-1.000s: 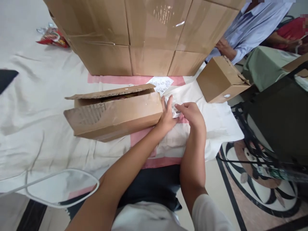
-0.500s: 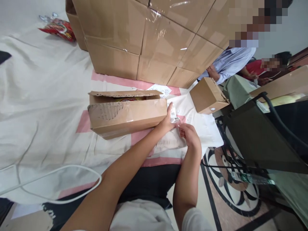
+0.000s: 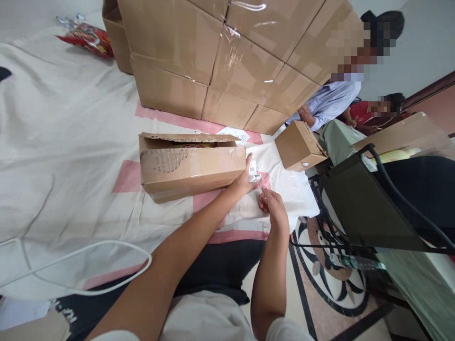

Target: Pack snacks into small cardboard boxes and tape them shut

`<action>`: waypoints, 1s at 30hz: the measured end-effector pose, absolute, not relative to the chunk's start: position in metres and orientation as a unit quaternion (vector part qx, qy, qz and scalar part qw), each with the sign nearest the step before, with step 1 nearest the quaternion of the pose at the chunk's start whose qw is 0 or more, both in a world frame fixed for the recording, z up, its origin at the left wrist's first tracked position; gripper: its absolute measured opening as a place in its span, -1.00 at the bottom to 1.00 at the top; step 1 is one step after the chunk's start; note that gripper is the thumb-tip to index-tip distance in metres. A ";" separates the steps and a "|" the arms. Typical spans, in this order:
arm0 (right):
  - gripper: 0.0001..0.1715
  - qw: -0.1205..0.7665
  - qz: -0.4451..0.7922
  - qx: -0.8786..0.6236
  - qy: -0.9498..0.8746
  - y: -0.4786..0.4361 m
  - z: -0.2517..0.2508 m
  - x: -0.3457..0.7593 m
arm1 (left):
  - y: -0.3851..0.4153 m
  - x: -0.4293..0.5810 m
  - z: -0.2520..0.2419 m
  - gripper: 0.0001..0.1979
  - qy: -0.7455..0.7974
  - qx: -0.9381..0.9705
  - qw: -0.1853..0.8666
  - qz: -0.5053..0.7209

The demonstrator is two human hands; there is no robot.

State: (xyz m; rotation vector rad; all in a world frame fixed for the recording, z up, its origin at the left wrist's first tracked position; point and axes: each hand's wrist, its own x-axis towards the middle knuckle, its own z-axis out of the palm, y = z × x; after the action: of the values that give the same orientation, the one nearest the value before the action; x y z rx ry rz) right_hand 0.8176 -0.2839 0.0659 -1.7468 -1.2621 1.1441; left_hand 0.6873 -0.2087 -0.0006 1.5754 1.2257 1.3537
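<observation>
On the cloth in front of me stands a cardboard box (image 3: 192, 168) with its top flaps partly raised; something red and yellow shows faintly in the gap. My left hand (image 3: 246, 182) is at the box's right end, closed around a small shiny, clear-white roll of tape (image 3: 253, 171), its outline partly covered by the fingers. Just to the right and nearer to me is my right hand (image 3: 273, 204), its fingers curled together a little apart from the roll. Whatever those fingers pinch is too small to make out.
Stacked taped cartons (image 3: 177, 42) rise behind the box. A smaller carton (image 3: 300, 146) sits at the right, near a person's sleeve (image 3: 332, 102). A red packet (image 3: 90, 40) lies far left, a white cable (image 3: 117, 244) near left. A dark chair (image 3: 369, 199) stands at right.
My right hand has drawn slightly toward me, away from the roll. The left end of the box has shifted a little to the right. The view has turned slightly.
</observation>
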 end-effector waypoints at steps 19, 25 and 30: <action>-0.48 0.349 0.477 -0.657 -0.469 -0.274 0.049 0.827 | -0.220 0.676 0.017 -0.19 0.540 0.673 0.213 0.458; -0.61 0.375 0.500 -0.637 -0.451 -0.272 0.050 0.818 | -0.222 0.669 0.024 -0.12 0.564 0.688 0.191 0.415; -0.73 0.387 0.514 -0.630 -0.436 -0.268 0.044 0.814 | -0.221 0.668 0.019 -0.01 0.564 0.701 0.170 0.402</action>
State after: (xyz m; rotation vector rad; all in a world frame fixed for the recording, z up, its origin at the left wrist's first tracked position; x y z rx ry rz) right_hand 0.8140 -0.2682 0.0438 -1.6028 -1.1097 1.3071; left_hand 0.6677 -0.2213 0.0195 1.9905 1.6027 1.1424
